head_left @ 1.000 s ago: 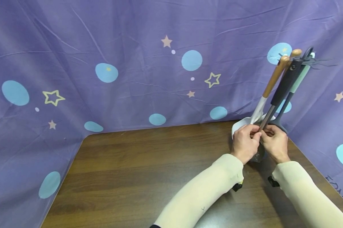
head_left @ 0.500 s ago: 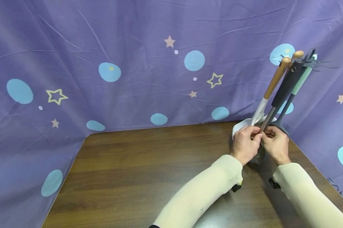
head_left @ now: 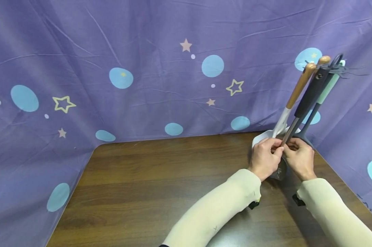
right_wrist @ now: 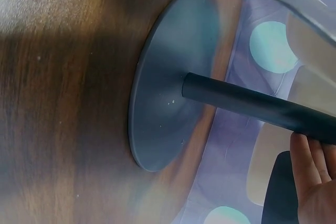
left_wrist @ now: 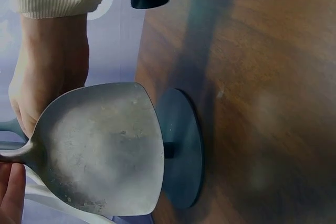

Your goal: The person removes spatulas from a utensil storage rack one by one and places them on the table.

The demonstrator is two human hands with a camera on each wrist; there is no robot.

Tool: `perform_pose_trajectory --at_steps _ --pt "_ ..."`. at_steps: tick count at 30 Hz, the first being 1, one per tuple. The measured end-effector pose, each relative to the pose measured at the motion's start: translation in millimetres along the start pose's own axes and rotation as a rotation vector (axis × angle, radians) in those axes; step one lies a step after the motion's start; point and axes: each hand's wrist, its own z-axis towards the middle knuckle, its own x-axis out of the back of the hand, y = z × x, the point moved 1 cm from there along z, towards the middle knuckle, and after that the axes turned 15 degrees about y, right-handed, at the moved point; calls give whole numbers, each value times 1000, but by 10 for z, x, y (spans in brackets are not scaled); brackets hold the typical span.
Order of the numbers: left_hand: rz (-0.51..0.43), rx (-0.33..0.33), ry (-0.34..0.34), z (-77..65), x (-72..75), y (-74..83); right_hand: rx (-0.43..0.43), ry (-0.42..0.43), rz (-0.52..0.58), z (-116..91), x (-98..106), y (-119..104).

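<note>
The metal spatula (head_left: pixel 308 94) leans with its black handle up among the hooks and its broad steel blade (left_wrist: pixel 105 150) down. My left hand (head_left: pixel 264 157) pinches its shaft just above the blade. Beside it, my right hand (head_left: pixel 300 157) has its fingers curled at the dark pole (right_wrist: pixel 252 103) of the utensil stand, fingertips against it in the right wrist view. The stand's round base (right_wrist: pixel 168 87) rests on the table, and thin hooks (head_left: pixel 348 71) spread from its top. In the head view, both hands hide the pole's lower part.
Wooden-handled white utensils (head_left: pixel 301 84) and a green-and-grey utensil (head_left: pixel 327 87) hang on the stand behind the spatula. The stand is near the right back corner of the wooden table (head_left: pixel 161 185). A purple patterned curtain (head_left: pixel 149 68) runs along the back and sides.
The head view has shifted slightly, so everything appears a little farther right. Both hands stay in place at the spatula and stand.
</note>
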Motion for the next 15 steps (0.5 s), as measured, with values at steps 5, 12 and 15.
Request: perform_pose_trajectory --at_steps 5,12,15 --pt "28 -36 -3 -20 26 4 8 3 -2 -9 3 7" --pt "-33 -27 -6 -10 66 -8 24 12 -1 -43 -13 -15" --pt "-37 -30 -7 -6 87 -26 31 16 1 -59 -22 -35"
